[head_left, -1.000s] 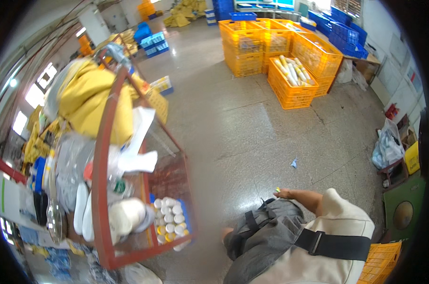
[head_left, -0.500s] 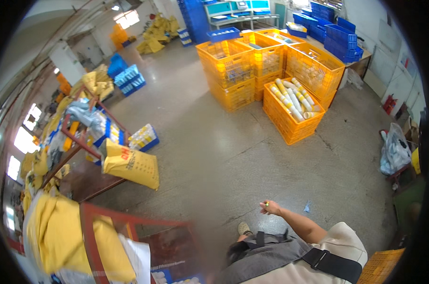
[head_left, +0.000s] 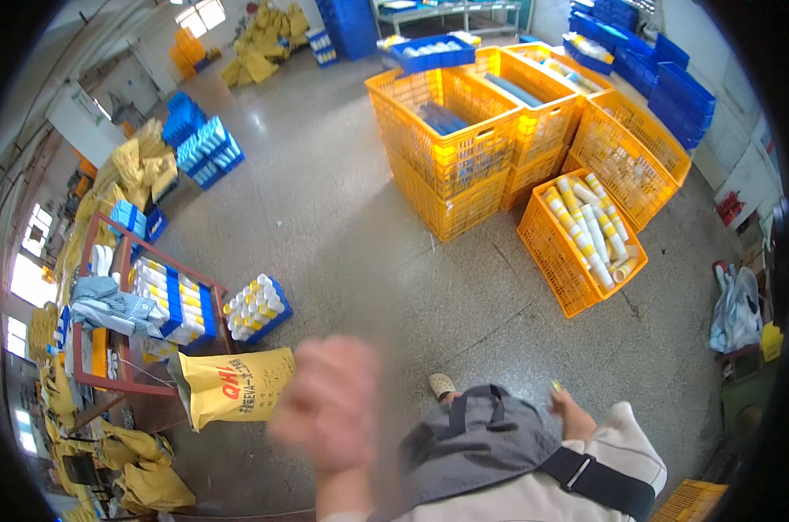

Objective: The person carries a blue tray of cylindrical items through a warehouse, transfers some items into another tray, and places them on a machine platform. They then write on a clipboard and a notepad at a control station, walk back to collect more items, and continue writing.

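Observation:
My left hand (head_left: 329,400) is raised in front of me, smeared by motion. Its fingers look curled, but whether they hold anything cannot be made out. Just behind it, in the same line of sight, a yellow printed sack (head_left: 238,387) stands beside a red metal frame (head_left: 107,383). Low at my right side, my right hand (head_left: 564,404) hangs partly hidden by my own body. A small yellow-green thing (head_left: 555,385) shows at its fingers, too small to name. Ahead on the right, an orange crate (head_left: 555,274) holds white and yellow tubes (head_left: 595,226).
Stacked orange crates (head_left: 447,187) stand ahead, one topped by a blue tray (head_left: 434,56). To the left are blue trays of yellow-and-white rolls (head_left: 255,309) and light-blue ones (head_left: 207,152). Yellow sacks (head_left: 142,470) lie at lower left. A plastic bag (head_left: 735,304) sits far right.
My view has shifted forward, so the crates appear nearer. My left hand has come into view. My right hand has drawn back toward my body. The red frame close on my left has left view.

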A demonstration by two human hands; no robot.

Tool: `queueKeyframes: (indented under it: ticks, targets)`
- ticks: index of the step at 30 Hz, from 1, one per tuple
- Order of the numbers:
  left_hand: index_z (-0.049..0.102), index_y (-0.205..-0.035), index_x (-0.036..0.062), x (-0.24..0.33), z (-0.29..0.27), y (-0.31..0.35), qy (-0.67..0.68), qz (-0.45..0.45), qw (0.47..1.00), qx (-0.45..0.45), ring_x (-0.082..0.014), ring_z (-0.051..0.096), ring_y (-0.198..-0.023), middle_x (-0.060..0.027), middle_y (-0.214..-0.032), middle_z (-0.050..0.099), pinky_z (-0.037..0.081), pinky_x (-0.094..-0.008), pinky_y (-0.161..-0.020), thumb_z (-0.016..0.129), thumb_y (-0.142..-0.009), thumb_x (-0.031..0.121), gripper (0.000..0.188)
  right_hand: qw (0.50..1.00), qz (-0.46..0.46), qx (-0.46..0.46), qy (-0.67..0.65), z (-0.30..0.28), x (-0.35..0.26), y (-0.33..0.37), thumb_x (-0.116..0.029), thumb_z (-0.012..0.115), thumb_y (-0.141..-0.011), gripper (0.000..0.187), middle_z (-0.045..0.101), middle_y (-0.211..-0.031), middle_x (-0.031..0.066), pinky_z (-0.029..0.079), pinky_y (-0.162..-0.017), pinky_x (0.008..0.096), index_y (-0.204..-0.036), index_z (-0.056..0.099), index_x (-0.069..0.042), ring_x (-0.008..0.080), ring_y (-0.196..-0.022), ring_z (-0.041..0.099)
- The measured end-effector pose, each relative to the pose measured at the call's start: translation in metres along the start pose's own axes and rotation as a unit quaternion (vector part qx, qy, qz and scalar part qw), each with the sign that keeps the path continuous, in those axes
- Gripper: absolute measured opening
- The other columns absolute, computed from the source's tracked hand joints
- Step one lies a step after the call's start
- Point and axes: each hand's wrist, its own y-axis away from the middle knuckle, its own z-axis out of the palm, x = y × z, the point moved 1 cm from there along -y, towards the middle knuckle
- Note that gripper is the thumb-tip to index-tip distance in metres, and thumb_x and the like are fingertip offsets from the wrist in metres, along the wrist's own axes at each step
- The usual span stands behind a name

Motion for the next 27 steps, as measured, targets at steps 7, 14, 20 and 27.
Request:
queueKeyframes:
  ticks: [7, 14, 20, 27]
  targets:
    - [0.064, -0.118, 0.0392, -0.157, -0.096, -0.189, 0.033, 0.134, 0.990, 0.034, -0.0134, 0.040, -0.096, 0.0145, -0.088, 0.054, 0.034, -0.0315, -0.087, 0.078, -0.086, 0.016, 0.042, 0.857, -0.435, -0.242, 0.138, 0.269, -0.622, 0.105, -0.052, 0.059, -0.098, 0.051, 0.072, -0.096, 0.0144, 0.054, -0.081, 0.0405, -0.111, 0.063, -0.003, 0.0271, -0.090, 0.070]
    - [0.064, -0.123, 0.0385, -0.414, -0.238, -0.406, 0.122, 0.134, 0.983, 0.033, -0.0157, 0.040, -0.098, 0.0127, -0.101, 0.054, 0.035, -0.0341, -0.083, 0.080, -0.085, 0.012, 0.049, 0.824, -0.445, -0.345, 0.060, 0.340, -0.989, 0.196, -0.046, 0.052, -0.104, 0.047, 0.072, -0.095, 0.0101, 0.054, -0.082, 0.0349, -0.117, 0.060, -0.002, 0.0217, -0.087, 0.069]
    - [0.065, -0.123, 0.0463, -0.642, -0.308, -0.600, 0.214, 0.041, 0.975, -0.047, -0.0183, 0.039, -0.101, 0.0139, -0.101, 0.052, 0.037, -0.0321, -0.077, 0.079, -0.086, 0.011, 0.053, 0.872, -0.354, -0.318, -0.116, 0.309, -1.196, 0.167, -0.046, 0.047, -0.106, 0.046, 0.073, -0.106, 0.0105, 0.054, -0.084, 0.0318, -0.122, 0.058, -0.004, 0.0174, -0.097, 0.069]
    - [0.067, -0.118, 0.0444, -0.906, -0.360, -0.793, 0.265, -0.010, 0.964, -0.026, -0.0150, 0.042, -0.098, 0.0136, -0.094, 0.052, 0.037, -0.0313, -0.077, 0.081, -0.083, 0.009, 0.052, 0.859, -0.365, -0.317, -0.171, 0.375, -1.525, 0.101, -0.039, 0.044, -0.108, 0.041, 0.072, -0.110, 0.0109, 0.053, -0.087, 0.0327, -0.127, 0.056, -0.004, 0.0184, -0.101, 0.067]
